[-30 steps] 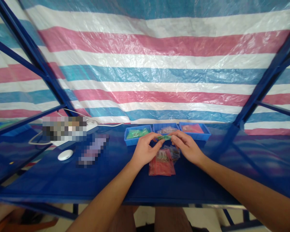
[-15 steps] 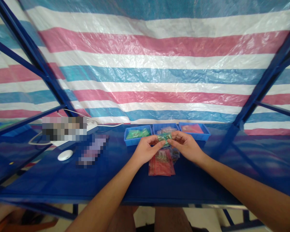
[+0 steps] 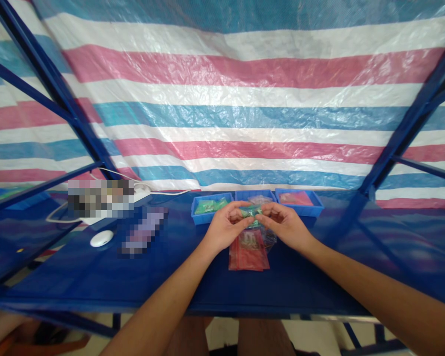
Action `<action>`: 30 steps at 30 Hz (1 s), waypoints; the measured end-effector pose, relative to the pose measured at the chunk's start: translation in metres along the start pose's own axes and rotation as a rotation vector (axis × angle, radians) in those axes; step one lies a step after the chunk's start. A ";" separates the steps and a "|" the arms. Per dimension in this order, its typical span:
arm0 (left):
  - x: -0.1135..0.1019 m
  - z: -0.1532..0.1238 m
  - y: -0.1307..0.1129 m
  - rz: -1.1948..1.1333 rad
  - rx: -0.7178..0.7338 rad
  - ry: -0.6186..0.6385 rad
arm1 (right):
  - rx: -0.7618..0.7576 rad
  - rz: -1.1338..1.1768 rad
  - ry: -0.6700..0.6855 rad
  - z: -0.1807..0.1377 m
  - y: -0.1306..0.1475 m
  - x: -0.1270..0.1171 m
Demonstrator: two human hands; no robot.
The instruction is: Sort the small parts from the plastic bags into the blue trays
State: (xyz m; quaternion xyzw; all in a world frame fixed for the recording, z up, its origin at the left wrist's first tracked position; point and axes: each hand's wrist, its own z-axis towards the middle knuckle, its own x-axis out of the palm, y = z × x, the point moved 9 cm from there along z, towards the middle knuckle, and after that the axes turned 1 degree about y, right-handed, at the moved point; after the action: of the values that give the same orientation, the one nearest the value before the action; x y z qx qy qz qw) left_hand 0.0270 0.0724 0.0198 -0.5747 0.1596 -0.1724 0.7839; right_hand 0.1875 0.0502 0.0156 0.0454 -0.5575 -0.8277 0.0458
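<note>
My left hand (image 3: 224,227) and my right hand (image 3: 285,225) meet over the blue table, both pinching a small green plastic bag (image 3: 251,211) between their fingertips. Just below the hands lies a pile of red plastic bags (image 3: 248,249) with a clear bag (image 3: 269,237) partly under my right hand. Behind the hands stand three blue bins: the left bin (image 3: 207,205) holds green bags, the middle bin (image 3: 257,197) clear bags, the right bin (image 3: 300,199) red bags.
A white mouse (image 3: 101,238) lies on the blue table (image 3: 96,277) at the left, beside a white cable (image 3: 159,190) and blurred items. Blue frame bars (image 3: 55,84) rise on both sides. A striped tarp (image 3: 244,99) hangs behind the bins.
Both hands stayed together in front of the bins; the fingers worked the green bag, which turned from edge-on to more face-up and bunched between the fingertips.
</note>
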 end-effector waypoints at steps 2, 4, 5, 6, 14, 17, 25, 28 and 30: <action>0.002 -0.001 -0.002 0.037 0.010 0.015 | -0.018 -0.038 -0.006 0.000 0.003 -0.001; 0.004 -0.002 -0.004 0.074 0.022 0.036 | -0.023 -0.060 0.000 0.001 0.004 -0.001; 0.005 -0.003 -0.005 0.092 0.028 0.046 | -0.020 -0.060 0.009 0.001 0.004 -0.001; 0.006 -0.004 -0.007 0.112 0.036 0.054 | -0.016 -0.053 0.018 0.000 0.004 0.000; 0.008 -0.005 -0.014 0.198 0.092 0.053 | 0.011 -0.038 0.002 -0.001 0.005 -0.001; 0.007 -0.007 -0.021 0.321 0.148 0.000 | 0.049 -0.010 -0.042 0.001 0.003 -0.007; 0.014 -0.017 -0.049 0.730 0.443 -0.006 | 0.174 0.082 -0.073 0.001 -0.008 -0.014; 0.015 -0.017 -0.052 0.799 0.502 0.013 | 0.201 0.099 -0.040 0.000 -0.014 -0.010; 0.015 -0.018 -0.054 0.798 0.517 0.012 | 0.212 0.089 -0.035 0.000 -0.016 -0.009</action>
State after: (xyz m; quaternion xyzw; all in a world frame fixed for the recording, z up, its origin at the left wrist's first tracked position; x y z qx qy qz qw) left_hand 0.0278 0.0355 0.0656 -0.2535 0.3245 0.1049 0.9052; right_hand 0.1960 0.0577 0.0007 0.0106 -0.6440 -0.7619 0.0678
